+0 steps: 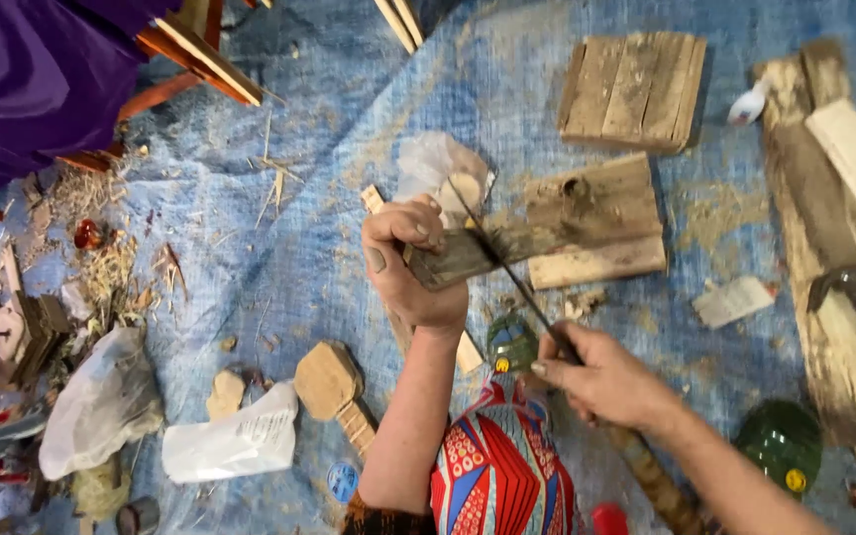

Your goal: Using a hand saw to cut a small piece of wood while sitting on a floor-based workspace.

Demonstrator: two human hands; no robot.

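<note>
A weathered, grey-brown wooden piece [468, 256], rough and splintered at its near end, is gripped by the left hand [406, 266], fingers curled tight round it, over the blue tarp [279, 228]. Its far end is rested on a wood block [596, 223]. A thin dark blade [502, 260] is laid across it, its handle clasped in the closed right hand [601, 376].

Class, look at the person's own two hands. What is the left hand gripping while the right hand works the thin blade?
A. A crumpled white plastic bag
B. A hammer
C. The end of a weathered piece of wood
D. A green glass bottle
C: the left hand is closed around the near end of the weathered piece of wood, while the right hand holds the thin blade across it.
</note>
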